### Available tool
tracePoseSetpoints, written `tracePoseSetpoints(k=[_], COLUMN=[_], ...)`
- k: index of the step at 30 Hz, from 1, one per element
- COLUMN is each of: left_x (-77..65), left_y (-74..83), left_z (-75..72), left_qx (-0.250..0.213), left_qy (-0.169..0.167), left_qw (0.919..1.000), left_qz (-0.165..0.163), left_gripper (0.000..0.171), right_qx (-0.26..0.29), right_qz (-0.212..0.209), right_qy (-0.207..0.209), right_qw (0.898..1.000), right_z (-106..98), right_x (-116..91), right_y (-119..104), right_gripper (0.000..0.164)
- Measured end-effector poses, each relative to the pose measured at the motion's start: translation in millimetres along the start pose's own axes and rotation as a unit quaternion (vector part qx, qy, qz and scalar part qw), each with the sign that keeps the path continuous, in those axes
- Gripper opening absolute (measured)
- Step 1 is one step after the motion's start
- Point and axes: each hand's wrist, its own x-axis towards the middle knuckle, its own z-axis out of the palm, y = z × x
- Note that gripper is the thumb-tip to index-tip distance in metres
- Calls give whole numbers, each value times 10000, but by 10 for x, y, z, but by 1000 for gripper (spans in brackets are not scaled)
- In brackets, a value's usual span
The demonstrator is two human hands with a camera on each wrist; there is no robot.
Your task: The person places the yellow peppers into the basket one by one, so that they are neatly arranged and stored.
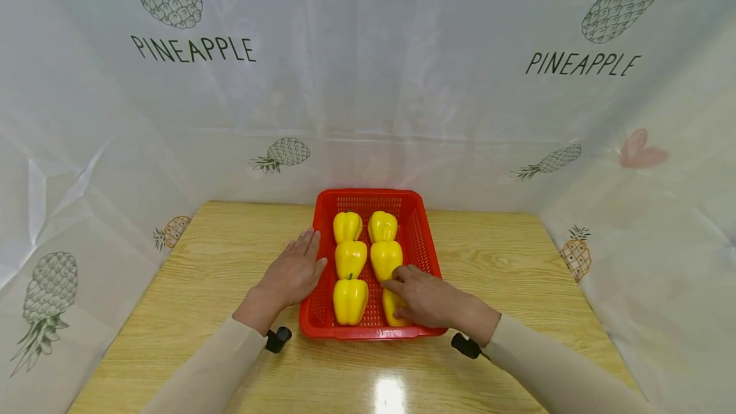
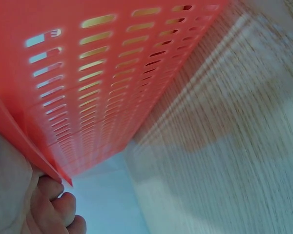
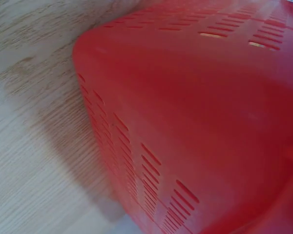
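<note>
A red plastic basket (image 1: 422,235) holds several yellow bell peppers in two columns. My left hand (image 1: 293,273) rests along the basket's left rim, fingers extended forward and thumb toward the inside. In the left wrist view, its fingers (image 2: 56,207) lie beside the red rim. My right hand (image 1: 428,298) reaches over the right rim, fingers and thumb bent round the front-right bell pepper (image 1: 392,307), which the hand partly covers. Just beyond it lies the middle-right bell pepper (image 1: 386,257), near the fingertips. The front-left bell pepper (image 1: 351,304) shows a green stem. The right wrist view shows the slotted basket wall (image 3: 185,97), not the hand.
The basket stands on a light wood table (image 1: 247,235). Behind and at both sides hangs a pale curtain (image 1: 368,82) printed with pineapples. A black wrist mount (image 1: 278,340) sits under the left wrist, and another black mount (image 1: 466,345) under the right.
</note>
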Motion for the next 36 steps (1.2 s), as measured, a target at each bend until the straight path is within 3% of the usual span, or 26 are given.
tracePoseSetpoints(k=[5, 14, 23, 29, 36], left_x=[-1, 3, 16, -2, -99], left_y=[3, 8, 6, -22, -78], left_z=[11, 13, 20, 20, 8], left_qx=[-24, -15, -24, -102, -171], left_qy=[-14, 30, 67, -39, 297], left_qw=[10000, 10000, 9999, 9999, 9994], left_qz=[11, 93, 120, 16, -13], left_gripper=[73, 72, 72, 74, 74], right_qx=[-25, -359, -285, -743, -1093], right_qz=[-57, -117, 6, 92, 816], right_qy=[17, 277, 436, 1229, 2338], right_qw=[10000, 9989, 9986, 9896, 9627], right_z=[10, 45, 41, 45, 87], right_x=[6, -6, -31, -70, -125], right_y=[14, 25, 40, 76, 203], right_gripper=[55, 59, 61, 66, 75])
